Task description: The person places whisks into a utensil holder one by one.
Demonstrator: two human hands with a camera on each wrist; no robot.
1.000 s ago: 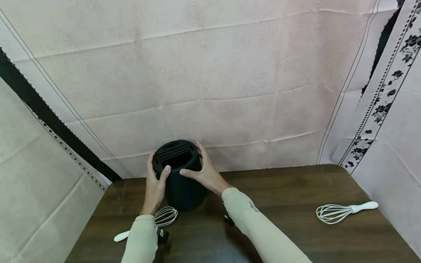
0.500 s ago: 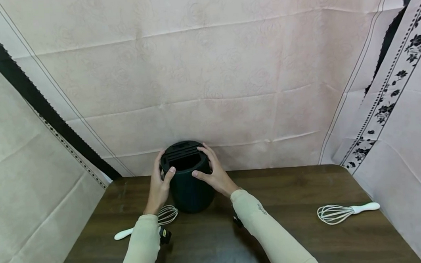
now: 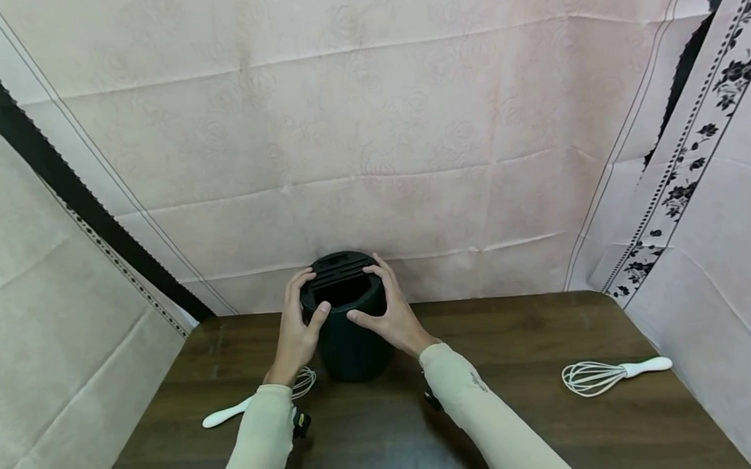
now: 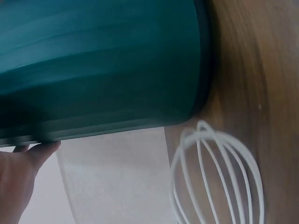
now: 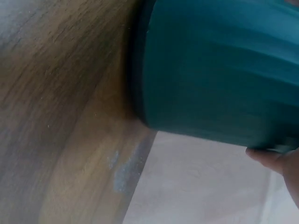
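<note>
Container [image 3: 354,349] seems to stand on our table [image 3: 499,398], just before the cloth [image 3: 422,154]; our left hand [image 3: 297,334] and right hand [image 3: 396,323] grip its top from opposite sides, fingers curled round, thumbs nearest us, presumably for steadiness.

And here's the container [image 3: 352,349], dark green and round-sided, upright on the table [image 3: 485,384], toward its far side! Slats cross the back of the near-black top, a dark opening sits in front, and a darker band rings the base. Left hand [image 3: 298,334] and right hand [image 3: 395,315] hold it from opposite sides, up by the rim.
</note>
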